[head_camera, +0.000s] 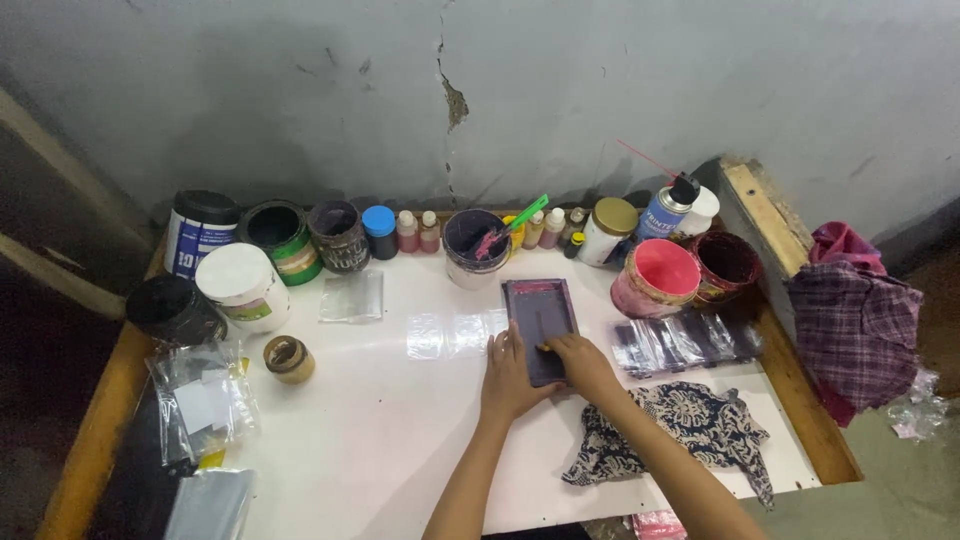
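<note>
L hand (508, 375) flat on small screen frame (540, 315), R hand (580, 362) gripping its near edge; stiff, light, ink-slick—hold by rim.

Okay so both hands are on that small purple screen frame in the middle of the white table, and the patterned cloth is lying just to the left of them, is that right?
Not quite. Both the left hand and the right hand do rest on the small purple screen frame on the white table, but the head view shows the patterned cloth lying to their right, not their left.
</note>
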